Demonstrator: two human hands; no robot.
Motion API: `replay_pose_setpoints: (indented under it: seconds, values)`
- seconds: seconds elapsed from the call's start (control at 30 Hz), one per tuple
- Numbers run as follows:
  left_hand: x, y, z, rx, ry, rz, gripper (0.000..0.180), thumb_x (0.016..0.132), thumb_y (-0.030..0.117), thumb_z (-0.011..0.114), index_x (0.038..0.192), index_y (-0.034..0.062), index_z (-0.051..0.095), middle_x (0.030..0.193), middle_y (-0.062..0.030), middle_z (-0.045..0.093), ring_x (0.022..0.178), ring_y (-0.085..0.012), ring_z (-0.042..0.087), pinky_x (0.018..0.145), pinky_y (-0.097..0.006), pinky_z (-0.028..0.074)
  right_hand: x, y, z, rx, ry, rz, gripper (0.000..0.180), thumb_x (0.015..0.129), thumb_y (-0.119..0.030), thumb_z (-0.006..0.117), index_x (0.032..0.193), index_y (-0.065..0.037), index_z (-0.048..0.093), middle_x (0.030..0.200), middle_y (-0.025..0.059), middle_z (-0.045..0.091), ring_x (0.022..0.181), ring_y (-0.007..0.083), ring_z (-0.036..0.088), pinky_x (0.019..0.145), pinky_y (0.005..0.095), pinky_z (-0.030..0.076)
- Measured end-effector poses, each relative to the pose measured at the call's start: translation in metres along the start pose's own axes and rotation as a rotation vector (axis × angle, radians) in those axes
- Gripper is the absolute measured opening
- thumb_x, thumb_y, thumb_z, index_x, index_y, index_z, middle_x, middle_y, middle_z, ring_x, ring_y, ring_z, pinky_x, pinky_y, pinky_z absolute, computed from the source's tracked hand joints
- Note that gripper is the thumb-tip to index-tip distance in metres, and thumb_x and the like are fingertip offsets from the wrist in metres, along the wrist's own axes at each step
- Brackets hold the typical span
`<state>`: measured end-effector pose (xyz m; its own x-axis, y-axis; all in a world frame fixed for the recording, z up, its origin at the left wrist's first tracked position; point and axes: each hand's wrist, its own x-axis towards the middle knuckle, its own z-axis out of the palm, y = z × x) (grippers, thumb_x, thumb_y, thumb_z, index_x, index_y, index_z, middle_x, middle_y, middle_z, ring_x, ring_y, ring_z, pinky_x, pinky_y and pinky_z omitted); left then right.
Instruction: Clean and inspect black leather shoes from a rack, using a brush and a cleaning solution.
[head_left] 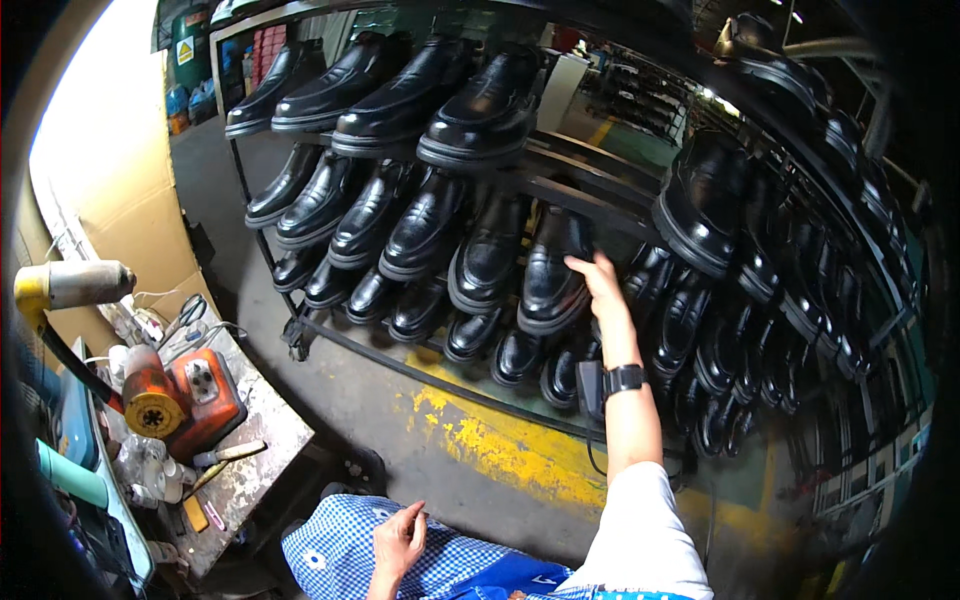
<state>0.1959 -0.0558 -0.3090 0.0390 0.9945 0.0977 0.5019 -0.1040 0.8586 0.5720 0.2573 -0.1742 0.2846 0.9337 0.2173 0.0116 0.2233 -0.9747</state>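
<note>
Head view: right hand [597, 280] reaching, fingers spread loosely onto glossy black leather shoe [550, 270] on middle tier of black metal rack [400, 362]; left hand [398, 540] resting empty on lap. Seemingly picking; next, firm grip needed.

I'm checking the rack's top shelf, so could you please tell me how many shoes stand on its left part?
4 black shoes: far left, next, third, and the rightmost. The right hand touches a shoe two shelves lower. More may be hidden behind.
</note>
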Motion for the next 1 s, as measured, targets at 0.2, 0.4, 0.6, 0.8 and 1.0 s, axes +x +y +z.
replay_pose_setpoints:
  seconds: [0.2,0.4,0.6,0.8,1.0]
  values:
    - [0.002,0.003,-0.003,0.062,-0.005,0.009,0.018,0.081,0.007,0.056,0.095,0.0005,0.065,0.077,-0.0133,0.066,0.064,-0.0221,0.065,0.058,-0.027,0.050,0.005,0.030,-0.001,-0.286,0.100,0.160,0.045,0.079,-0.018,0.056,0.119,0.003,0.050,0.112,0.0134,0.058,0.103,0.0219,0.053,0.090,0.0315,0.038]
    - [0.003,0.002,-0.001,0.046,0.022,0.051,0.018,0.080,0.007,0.057,0.094,0.0008,0.065,0.075,-0.0140,0.065,0.061,-0.0215,0.065,0.056,-0.027,0.050,-0.014,0.027,0.012,-0.318,0.155,0.043,0.077,0.079,-0.032,0.061,0.138,0.002,0.024,0.131,0.0206,0.044,0.122,0.0274,0.042,0.101,0.0319,0.031]
    - [0.001,0.002,-0.002,0.089,0.009,0.076,0.017,0.079,0.006,0.058,0.094,0.0008,0.065,0.074,-0.0136,0.065,0.061,-0.0215,0.064,0.056,-0.028,0.050,-0.073,0.011,0.046,-0.721,0.125,-0.025,0.120,0.055,-0.051,0.080,0.144,-0.012,0.010,0.144,0.0320,0.003,0.134,0.0429,0.015,0.107,0.0467,0.022]
    - [0.001,0.010,0.000,0.124,0.020,0.107,0.016,0.079,0.006,0.059,0.093,0.0020,0.065,0.074,-0.0131,0.065,0.059,-0.0230,0.063,0.055,-0.028,0.049,-0.069,0.030,0.030,-0.593,0.028,-0.187,0.107,0.061,-0.041,0.079,0.142,-0.009,0.017,0.143,0.0256,0.020,0.131,0.0380,0.025,0.107,0.0417,0.026]
    - [0.001,0.000,0.006,0.105,0.073,0.126,0.017,0.077,0.007,0.061,0.093,0.0042,0.066,0.065,-0.0111,0.061,0.048,-0.0202,0.057,0.048,-0.029,0.045,-0.107,0.033,0.019,-0.388,0.226,-0.333,0.069,0.074,-0.026,0.073,0.131,-0.004,0.042,0.125,0.0196,0.048,0.115,0.0275,0.046,0.097,0.0371,0.036]
